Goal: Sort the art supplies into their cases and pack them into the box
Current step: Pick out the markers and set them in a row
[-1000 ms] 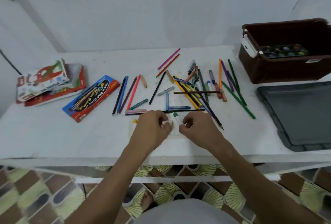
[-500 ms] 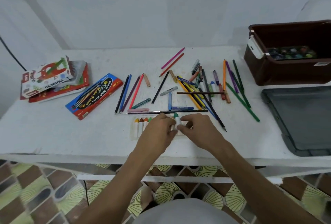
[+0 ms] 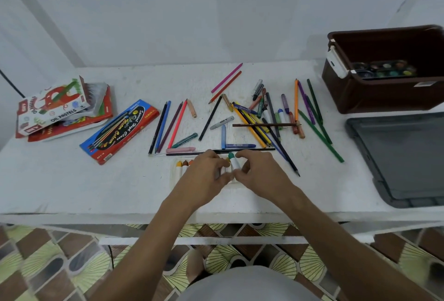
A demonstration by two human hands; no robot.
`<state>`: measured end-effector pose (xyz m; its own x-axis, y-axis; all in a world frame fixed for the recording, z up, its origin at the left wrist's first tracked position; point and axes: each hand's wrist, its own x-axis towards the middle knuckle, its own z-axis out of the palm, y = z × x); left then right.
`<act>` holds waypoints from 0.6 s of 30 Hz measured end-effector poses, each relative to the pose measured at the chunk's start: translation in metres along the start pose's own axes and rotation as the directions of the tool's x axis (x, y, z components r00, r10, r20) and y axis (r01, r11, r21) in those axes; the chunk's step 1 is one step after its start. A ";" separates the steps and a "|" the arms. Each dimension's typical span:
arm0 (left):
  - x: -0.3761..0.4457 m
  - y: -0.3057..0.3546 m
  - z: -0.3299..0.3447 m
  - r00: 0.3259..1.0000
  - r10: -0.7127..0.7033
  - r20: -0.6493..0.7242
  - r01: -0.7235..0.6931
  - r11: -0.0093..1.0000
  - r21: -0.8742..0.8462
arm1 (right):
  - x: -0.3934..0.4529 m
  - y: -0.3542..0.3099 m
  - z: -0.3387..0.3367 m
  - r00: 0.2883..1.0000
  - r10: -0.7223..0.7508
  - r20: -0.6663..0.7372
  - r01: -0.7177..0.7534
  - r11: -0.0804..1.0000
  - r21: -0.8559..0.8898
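1. White table (image 3: pixel 72 187), far left: oil pastels box (image 3: pixel 51 106) stacked on a red case, near the left edge.
2. Just right of it, blue and red pencil case (image 3: pixel 120 131), lying diagonal, well apart from the hands.
3. Bare tabletop in front of both cases, out to the near edge.
4. Centre, near the front edge: white pastel tray (image 3: pixel 177 173) with yellow, brown and orange pastels in its left slots.
5. Left hand (image 3: pixel 204 175) over the tray, fingers curled, pinching the lower end of a green-tipped pastel (image 3: pixel 233 162).
6. Right hand (image 3: pixel 262 173) touching the left, fingers curled round the same pastel, held over the tray's right part.
7. Behind the hands, loose pencils and markers (image 3: pixel 264 118) scattered across the middle.
8. Far right: brown box (image 3: pixel 374 98) holding a paint palette; grey lid (image 3: pixel 403 156) in front, at the right edge.
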<state>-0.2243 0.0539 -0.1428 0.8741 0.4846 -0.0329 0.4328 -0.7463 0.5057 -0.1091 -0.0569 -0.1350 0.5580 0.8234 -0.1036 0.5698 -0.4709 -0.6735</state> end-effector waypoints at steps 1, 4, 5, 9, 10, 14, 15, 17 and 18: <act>0.000 0.000 0.000 1.000 -0.002 0.006 0.002 1.000 -0.003 | 0.001 -0.001 0.000 1.000 0.005 0.004 -0.005 1.000 0.000; 0.001 -0.002 -0.001 1.000 -0.009 0.021 0.009 1.000 -0.007 | 0.001 -0.002 -0.002 0.999 0.042 -0.005 -0.042 0.999 0.015; 0.001 -0.002 -0.001 1.000 -0.010 0.023 0.010 1.000 -0.011 | 0.001 -0.002 -0.003 0.999 0.053 -0.013 -0.053 0.998 0.021; 0.002 -0.003 -0.002 0.999 -0.009 0.030 0.010 1.000 -0.016 | -0.003 -0.003 -0.004 0.999 0.048 -0.002 -0.048 0.999 0.015; 0.002 -0.004 -0.002 0.999 -0.007 0.034 0.008 1.000 -0.017 | -0.003 -0.002 -0.003 0.999 0.050 0.005 -0.050 0.999 0.019; 0.003 -0.005 -0.003 0.999 0.000 0.048 0.000 1.000 -0.015 | 0.001 0.004 0.000 0.999 0.025 0.041 -0.025 1.000 0.010; 0.003 -0.006 -0.004 0.999 -0.001 0.050 0.002 1.000 -0.011 | 0.001 0.005 0.000 0.999 0.012 0.053 -0.012 1.000 0.002; 0.004 -0.007 -0.004 0.999 -0.007 0.054 0.008 1.000 -0.009 | 0.001 0.008 -0.002 0.995 -0.010 0.097 0.011 1.000 -0.010; 0.004 -0.007 -0.004 0.998 -0.010 0.057 0.011 1.000 -0.011 | 0.002 0.009 -0.004 0.993 -0.019 0.118 0.021 1.000 -0.015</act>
<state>-0.2251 0.0628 -0.1426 0.8808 0.4654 -0.0869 0.4396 -0.7357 0.5152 -0.1008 -0.0611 -0.1389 0.4721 0.8638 -0.1759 0.5903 -0.4580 -0.6647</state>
